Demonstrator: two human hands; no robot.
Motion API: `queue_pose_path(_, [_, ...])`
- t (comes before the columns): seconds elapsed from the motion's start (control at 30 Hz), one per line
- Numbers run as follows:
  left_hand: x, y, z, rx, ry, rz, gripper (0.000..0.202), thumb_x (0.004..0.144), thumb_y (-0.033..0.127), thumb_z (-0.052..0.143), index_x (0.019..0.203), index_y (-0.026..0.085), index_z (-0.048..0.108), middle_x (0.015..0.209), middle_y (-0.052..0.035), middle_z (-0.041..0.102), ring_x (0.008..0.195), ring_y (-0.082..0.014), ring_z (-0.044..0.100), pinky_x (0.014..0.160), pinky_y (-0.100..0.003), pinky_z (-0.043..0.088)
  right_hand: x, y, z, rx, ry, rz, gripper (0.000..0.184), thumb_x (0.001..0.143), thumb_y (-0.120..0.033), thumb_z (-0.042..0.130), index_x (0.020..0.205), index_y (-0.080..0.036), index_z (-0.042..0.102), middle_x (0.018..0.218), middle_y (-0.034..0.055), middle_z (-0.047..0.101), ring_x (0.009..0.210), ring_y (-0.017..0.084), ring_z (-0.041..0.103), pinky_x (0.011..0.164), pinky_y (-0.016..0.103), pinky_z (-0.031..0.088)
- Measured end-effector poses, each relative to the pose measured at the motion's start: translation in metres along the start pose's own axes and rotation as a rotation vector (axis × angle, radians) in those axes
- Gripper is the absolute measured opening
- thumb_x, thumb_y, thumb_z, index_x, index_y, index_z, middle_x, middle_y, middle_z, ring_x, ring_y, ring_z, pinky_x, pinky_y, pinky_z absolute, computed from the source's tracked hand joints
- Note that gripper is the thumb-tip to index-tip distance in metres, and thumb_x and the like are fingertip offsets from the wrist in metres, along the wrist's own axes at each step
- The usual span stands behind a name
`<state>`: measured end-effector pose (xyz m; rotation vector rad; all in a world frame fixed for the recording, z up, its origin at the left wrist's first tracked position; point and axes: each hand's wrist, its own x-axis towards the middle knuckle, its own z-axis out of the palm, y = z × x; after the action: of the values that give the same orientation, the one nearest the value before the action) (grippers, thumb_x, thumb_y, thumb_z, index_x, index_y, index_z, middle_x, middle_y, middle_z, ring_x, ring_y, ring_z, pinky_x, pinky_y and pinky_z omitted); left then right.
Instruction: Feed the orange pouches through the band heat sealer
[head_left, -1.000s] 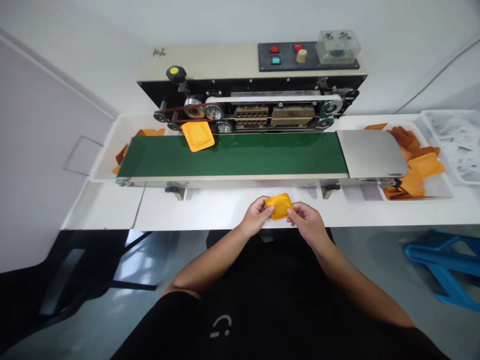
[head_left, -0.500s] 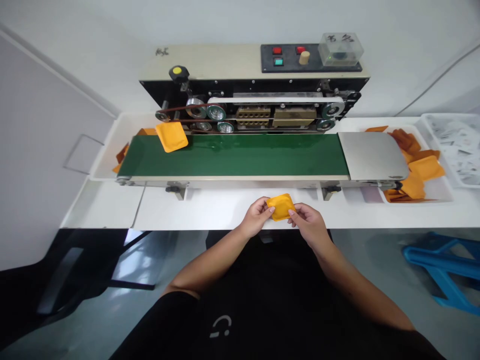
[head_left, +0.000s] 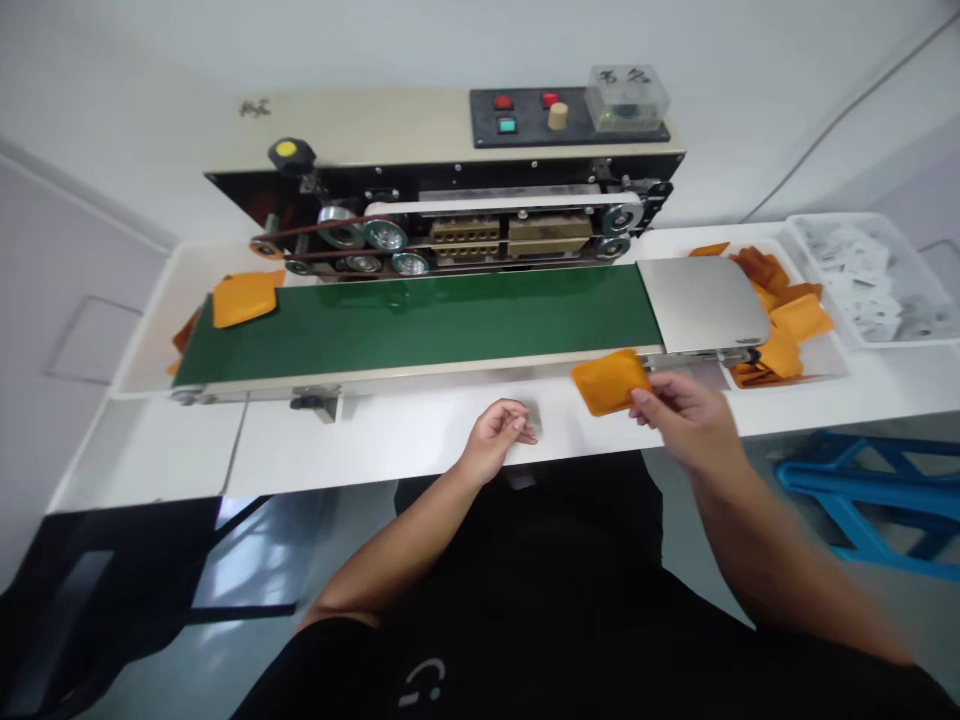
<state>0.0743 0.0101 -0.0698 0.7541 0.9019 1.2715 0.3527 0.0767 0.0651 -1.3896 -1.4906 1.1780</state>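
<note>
White bin (head_left: 836, 345) of orange pouches (head_left: 799, 318) beside plastic tray (head_left: 862, 218) of white packets (head_left: 847, 275)

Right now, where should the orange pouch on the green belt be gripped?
Probably at its near edge, pinched from above by the empty left hand. The orange pouch lies flat on the green belt, with that edge and its top face uncovered.

Ok so a second ago both hands were on the orange pouch (head_left: 609, 382). Now my right hand (head_left: 686, 420) has it alone, pulled over near the steel plate (head_left: 701, 305). My left hand (head_left: 495, 438) let go and sits empty over the table (head_left: 375, 440). The other pouch (head_left: 244, 298) rode left to the end of the belt (head_left: 450, 320).
</note>
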Motion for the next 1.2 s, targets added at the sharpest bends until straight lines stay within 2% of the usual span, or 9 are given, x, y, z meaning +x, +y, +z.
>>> queue_pose_path(0.17, [-0.001,0.006,0.002,0.011,0.0,0.002,0.038,0.094,0.05,0.086,0.108,0.018,0.07,0.09,-0.0027,0.07,0.084,-0.0163,0.07,0.075,-0.033,0.068,0.051,-0.033,-0.037,0.22,0.217,-0.012,0.034,0.083,-0.051,0.094,0.087,-0.025,0.073,0.062,-0.001,0.067,0.05,0.013,0.055,0.045,0.025,0.042])
queue_pose_path(0.27, [0.0,0.008,0.003,0.019,0.01,-0.006,0.038,0.094,0.05,0.086,0.107,0.018,0.07,0.089,-0.0025,0.07,0.083,-0.0165,0.071,0.075,-0.033,0.068,0.082,-0.044,-0.049,0.277,0.213,0.064,0.033,0.08,-0.047,0.097,0.085,-0.026,0.073,0.062,-0.0011,0.066,0.051,0.012,0.055,0.045,0.022,0.043])
queue_pose_path(0.4, [0.0,0.007,0.002,0.012,0.018,-0.02,0.038,0.094,0.05,0.086,0.107,0.018,0.071,0.088,-0.0026,0.071,0.082,-0.0167,0.071,0.075,-0.033,0.068,0.113,-0.048,-0.057,0.337,0.147,0.182,0.027,0.087,-0.036,0.093,0.08,-0.024,0.069,0.064,-0.0006,0.066,0.055,0.011,0.058,0.049,0.019,0.049])
queue_pose_path(0.63, [0.0,0.007,0.0,0.022,0.026,-0.046,0.038,0.095,0.052,0.084,0.107,0.019,0.07,0.091,-0.0042,0.073,0.082,-0.0178,0.073,0.077,-0.036,0.069,0.141,-0.056,-0.052,0.366,0.108,0.286,0.024,0.103,-0.017,0.073,0.08,-0.022,0.069,0.067,0.0003,0.066,0.054,0.009,0.058,0.05,0.016,0.051])
queue_pose_path(0.8, [0.001,0.008,0.0,0.023,0.027,-0.041,0.039,0.094,0.052,0.085,0.106,0.018,0.07,0.089,-0.0042,0.072,0.083,-0.018,0.072,0.076,-0.036,0.069,0.151,-0.062,-0.044,0.358,0.078,0.345,0.029,0.105,-0.016,0.07,0.077,-0.021,0.065,0.065,-0.0006,0.067,0.051,0.008,0.057,0.047,0.013,0.05])
queue_pose_path(0.97, [0.001,0.007,0.0,0.027,0.025,-0.037,0.039,0.094,0.053,0.084,0.106,0.018,0.07,0.089,-0.0043,0.072,0.082,-0.0177,0.071,0.075,-0.035,0.068,0.154,-0.071,-0.035,0.354,0.116,0.399,0.038,0.107,-0.005,0.058,0.072,-0.019,0.063,0.062,0.0005,0.065,0.048,0.006,0.057,0.046,0.011,0.049])
queue_pose_path(1.2, [0.001,0.008,0.001,0.008,0.012,-0.029,0.036,0.096,0.05,0.083,0.106,0.018,0.071,0.089,-0.004,0.072,0.082,-0.0169,0.071,0.075,-0.034,0.068,0.159,-0.077,-0.026,0.378,0.082,0.419,0.035,0.108,-0.004,0.056,0.076,-0.018,0.063,0.064,0.0029,0.067,0.047,0.008,0.057,0.044,0.013,0.05])
